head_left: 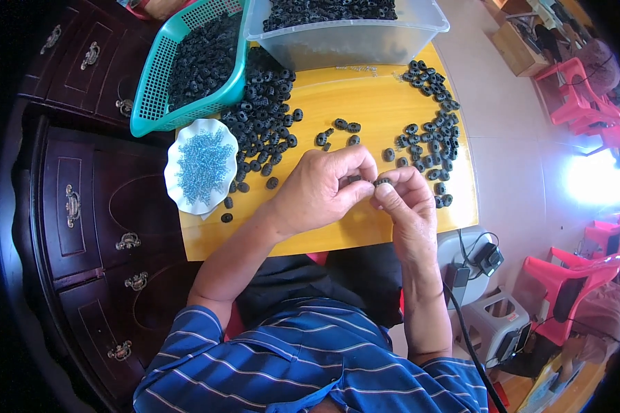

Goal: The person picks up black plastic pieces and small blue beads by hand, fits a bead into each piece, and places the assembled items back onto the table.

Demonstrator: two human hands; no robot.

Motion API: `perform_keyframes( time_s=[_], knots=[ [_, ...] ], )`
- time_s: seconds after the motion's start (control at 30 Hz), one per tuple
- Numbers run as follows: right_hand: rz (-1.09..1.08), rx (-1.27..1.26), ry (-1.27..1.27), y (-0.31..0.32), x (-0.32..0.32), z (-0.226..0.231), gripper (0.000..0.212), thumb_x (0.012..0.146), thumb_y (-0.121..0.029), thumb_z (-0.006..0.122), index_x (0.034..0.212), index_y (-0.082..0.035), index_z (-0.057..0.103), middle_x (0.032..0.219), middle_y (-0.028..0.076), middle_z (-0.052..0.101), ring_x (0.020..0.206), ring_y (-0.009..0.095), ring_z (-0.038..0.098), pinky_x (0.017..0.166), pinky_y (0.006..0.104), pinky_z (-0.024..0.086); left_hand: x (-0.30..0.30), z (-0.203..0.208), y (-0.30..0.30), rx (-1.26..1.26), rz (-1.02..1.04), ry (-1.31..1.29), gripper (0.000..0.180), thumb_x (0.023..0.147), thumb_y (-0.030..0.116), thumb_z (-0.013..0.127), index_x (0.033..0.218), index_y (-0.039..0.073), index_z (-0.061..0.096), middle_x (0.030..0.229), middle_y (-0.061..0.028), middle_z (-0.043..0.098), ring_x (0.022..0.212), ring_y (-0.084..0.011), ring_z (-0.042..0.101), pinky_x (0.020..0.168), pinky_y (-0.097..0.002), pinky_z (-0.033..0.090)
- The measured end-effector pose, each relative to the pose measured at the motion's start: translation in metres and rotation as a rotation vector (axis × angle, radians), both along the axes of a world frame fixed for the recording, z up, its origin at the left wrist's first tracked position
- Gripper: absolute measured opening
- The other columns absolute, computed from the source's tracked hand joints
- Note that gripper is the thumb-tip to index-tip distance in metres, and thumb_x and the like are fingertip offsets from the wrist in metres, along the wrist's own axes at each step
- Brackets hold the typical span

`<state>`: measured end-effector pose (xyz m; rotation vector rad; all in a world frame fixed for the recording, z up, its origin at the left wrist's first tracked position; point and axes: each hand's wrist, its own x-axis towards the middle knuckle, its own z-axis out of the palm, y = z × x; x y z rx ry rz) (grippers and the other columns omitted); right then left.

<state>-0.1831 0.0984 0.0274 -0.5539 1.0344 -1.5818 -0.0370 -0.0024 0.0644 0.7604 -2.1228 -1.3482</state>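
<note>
Both hands meet over the near middle of the yellow counter (pixel 324 93). The left hand (pixel 320 189) has its fingers curled and pressed together around a small black ring (pixel 382 182), and the right hand (pixel 406 203) pinches the same ring from the other side with thumb and forefinger tips. The ring sits right between the two sets of fingertips, lifted just off the counter.

It looks light and small, probably rubbery or plastic, so it should take a firm pinch without harm; the best hold seems to be across its outer rim, since the piece is tiny and could slip away.

To the far left lies a loose heap of rings (pixel 262 117), and to the right another scatter (pixel 430 134). A white scalloped dish (pixel 174 182) of pale blue beads (pixel 203 165) rests at the counter's left edge. Beyond stand a teal basket (pixel 151 89) and a clear tub (pixel 344 41), both holding more black rings.
</note>
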Motion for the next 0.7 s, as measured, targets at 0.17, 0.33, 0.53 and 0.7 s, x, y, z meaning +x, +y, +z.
perform_keyframes(
  time_s=[0.17,0.33,0.53,0.7],
  knots=[
    [0.041,0.006,-0.039,0.001,0.000,0.001,0.012,0.091,-0.004,0.068,0.101,-0.004,0.062,0.093,0.003,0.067,0.084,0.009,0.061,0.080,0.0239,0.051,0.004,0.001,0.000,0.150,-0.038,0.066,0.013,0.085,-0.004,0.068,0.091,0.004,0.060,0.075,0.0029,0.062,0.066,-0.0013,0.056,0.057,-0.0188,0.043],
    [0.049,0.007,-0.057,0.002,0.000,0.002,0.012,0.091,-0.004,0.068,0.101,-0.004,0.062,0.093,0.004,0.067,0.084,0.009,0.062,0.080,0.0241,0.051,0.008,0.006,-0.003,0.359,-0.097,0.024,0.014,0.087,-0.003,0.065,0.096,0.005,0.057,0.077,0.0027,0.062,0.066,-0.0018,0.055,0.057,-0.0186,0.044],
    [0.046,-0.005,0.003,0.002,0.004,0.004,0.012,0.090,0.000,0.068,0.100,-0.003,0.061,0.093,0.003,0.068,0.082,0.007,0.062,0.079,0.0222,0.051,0.011,0.002,-0.010,0.517,-0.160,0.066,0.010,0.089,-0.002,0.062,0.094,0.004,0.056,0.077,-0.0003,0.062,0.067,-0.0053,0.057,0.057,-0.0211,0.045],
    [0.051,-0.060,0.208,0.002,0.010,0.001,0.012,0.090,0.003,0.067,0.100,-0.002,0.061,0.093,0.003,0.068,0.083,0.006,0.062,0.078,0.0204,0.050,0.014,0.001,-0.014,0.649,-0.163,0.102,0.006,0.092,0.001,0.060,0.094,0.005,0.056,0.074,0.0000,0.061,0.065,-0.0043,0.056,0.054,-0.0189,0.043]
  ],
)
